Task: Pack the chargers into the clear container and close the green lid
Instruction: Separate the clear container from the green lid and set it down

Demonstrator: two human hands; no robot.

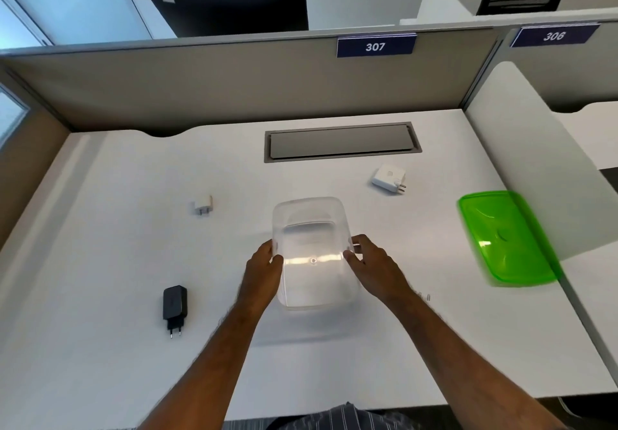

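Note:
The clear container (312, 229) stands empty in the middle of the white desk. My left hand (264, 270) grips its left wall and my right hand (371, 265) grips its right wall. A black charger (174, 304) lies on the desk to the left of my left forearm, prongs toward me. A small white charger (203, 204) lies further back on the left. A larger white charger (389, 178) lies behind the container to the right. The green lid (505, 239) lies by the right divider, apart from the container.
A grey cable hatch (341, 142) is set into the white desk (117, 346) behind the container. Grey partitions close off the back, and a white divider panel (535, 148) stands on the right. The desk's front edge runs just above my lap.

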